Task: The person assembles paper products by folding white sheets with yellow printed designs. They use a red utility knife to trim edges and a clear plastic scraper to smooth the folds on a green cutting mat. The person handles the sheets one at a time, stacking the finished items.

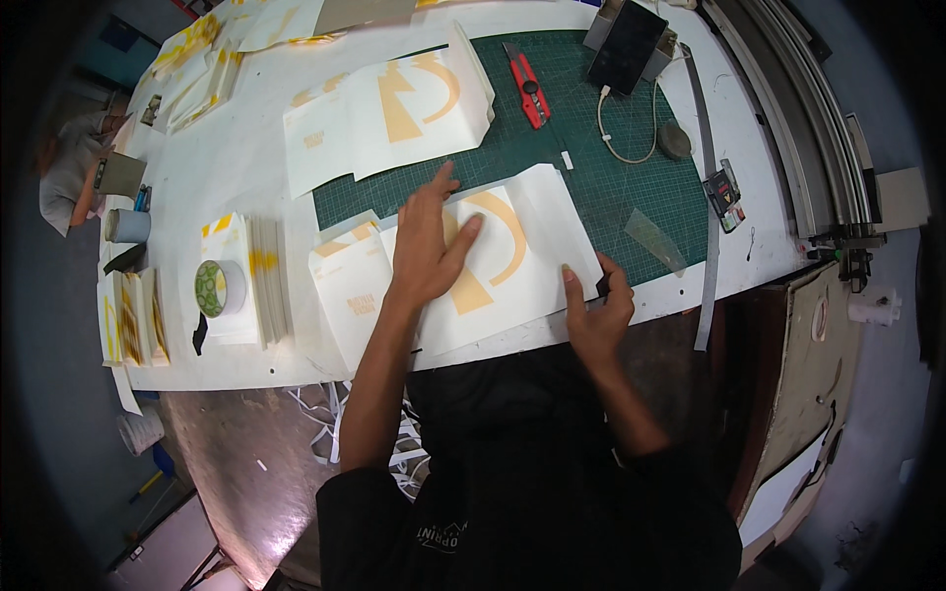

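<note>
A folded white paper sheet (552, 271) printed with tan shapes lies at the table's near edge, partly over the green cutting mat (532, 148). My left hand (429, 246) rests on its printed face, fingers and thumb stretched apart. At the sheet's right edge, my right hand (601, 310) grips it, thumb on top and fingers curled beneath. Part of the right fingers is hidden under the paper. Beyond my left hand lies a similar printed sheet (365, 123) with its right side folded up. A red utility knife (530, 89) lies on the mat near that sheet.
A round tape roll (219, 288) sits on a stack of folded prints (261, 281) at left. A dark phone-like device (629, 44) with a cable stands at the far right of the mat. A metal ruler (708, 236) overhangs the table edge. Another person (84, 167) is at far left.
</note>
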### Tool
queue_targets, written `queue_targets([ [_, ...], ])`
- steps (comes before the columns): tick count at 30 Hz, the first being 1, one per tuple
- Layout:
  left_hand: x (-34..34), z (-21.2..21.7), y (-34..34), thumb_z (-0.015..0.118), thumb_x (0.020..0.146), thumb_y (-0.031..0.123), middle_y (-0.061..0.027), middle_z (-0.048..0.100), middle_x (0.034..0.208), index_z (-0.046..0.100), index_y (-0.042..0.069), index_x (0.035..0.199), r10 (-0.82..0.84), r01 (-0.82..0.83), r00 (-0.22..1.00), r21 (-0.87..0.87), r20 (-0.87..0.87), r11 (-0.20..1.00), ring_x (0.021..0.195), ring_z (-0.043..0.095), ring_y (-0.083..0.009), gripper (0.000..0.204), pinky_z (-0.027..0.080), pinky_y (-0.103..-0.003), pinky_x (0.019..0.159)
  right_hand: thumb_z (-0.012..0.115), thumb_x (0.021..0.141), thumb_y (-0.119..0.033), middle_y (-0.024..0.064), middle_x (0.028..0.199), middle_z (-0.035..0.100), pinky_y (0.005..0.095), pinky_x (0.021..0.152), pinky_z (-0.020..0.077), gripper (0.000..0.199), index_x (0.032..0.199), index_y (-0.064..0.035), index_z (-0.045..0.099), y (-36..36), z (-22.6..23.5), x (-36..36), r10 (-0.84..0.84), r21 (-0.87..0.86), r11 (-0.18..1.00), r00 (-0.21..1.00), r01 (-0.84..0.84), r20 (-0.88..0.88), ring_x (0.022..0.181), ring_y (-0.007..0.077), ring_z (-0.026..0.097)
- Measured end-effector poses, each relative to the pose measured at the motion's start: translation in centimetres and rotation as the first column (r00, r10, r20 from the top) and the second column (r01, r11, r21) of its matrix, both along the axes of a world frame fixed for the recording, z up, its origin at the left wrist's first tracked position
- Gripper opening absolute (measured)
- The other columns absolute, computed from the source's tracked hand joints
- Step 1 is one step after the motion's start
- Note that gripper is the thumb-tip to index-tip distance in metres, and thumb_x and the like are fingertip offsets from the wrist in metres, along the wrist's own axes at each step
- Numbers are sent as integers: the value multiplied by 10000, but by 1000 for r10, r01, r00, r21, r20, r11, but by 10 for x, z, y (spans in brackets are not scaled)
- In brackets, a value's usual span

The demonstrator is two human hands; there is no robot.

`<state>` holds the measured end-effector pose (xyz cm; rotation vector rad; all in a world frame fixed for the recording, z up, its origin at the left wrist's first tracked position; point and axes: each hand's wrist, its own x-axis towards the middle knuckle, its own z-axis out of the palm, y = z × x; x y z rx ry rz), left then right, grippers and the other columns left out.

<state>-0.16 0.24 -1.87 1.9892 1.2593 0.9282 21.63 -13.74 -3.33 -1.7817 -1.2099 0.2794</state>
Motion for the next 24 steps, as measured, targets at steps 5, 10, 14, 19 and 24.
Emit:
queue_targets([
  [5,5,7,-4,752,955,426,-167,598,1456,654,171,1475,-77,143,936,169,-344,975,1353,508,-366,587,339,-502,1179,853,902,-165,42,819,637,383,867,432,388,1218,6,707,-1,7,8,-56,-109,993,997,51,-48,767,182,545],
  [10,7,3,-7,759,946,426,-166,582,1475,752,239,1367,-46,159,908,240,-417,958,1370,490,-374,461,337,-520,1181,845,909,-157,7,744,600,383,883,428,347,1187,4,715,3,10,11,-54,-125,991,995,43,-79,663,156,531],
  [14,8,3,-7,736,962,455,-166,580,1483,767,235,1350,-43,157,900,231,-433,960,1376,486,-370,447,329,-509,1187,841,913,-152,3,723,591,383,884,430,335,1182,5,718,2,9,12,-47,-124,992,997,39,-65,633,150,525],
  [19,9,4,-7,730,966,468,-161,578,1491,773,236,1343,-44,155,898,220,-438,963,1383,481,-367,445,324,-506,1192,842,916,-155,12,725,601,373,874,435,331,1178,10,725,1,7,13,-34,-102,994,999,30,-35,630,156,529],
  [24,8,3,-7,727,968,474,-157,574,1499,771,239,1349,-43,152,893,210,-449,966,1396,472,-367,449,317,-507,1201,834,921,-150,25,732,616,377,853,452,327,1181,20,731,1,7,11,-37,-102,994,999,38,10,649,184,560],
])
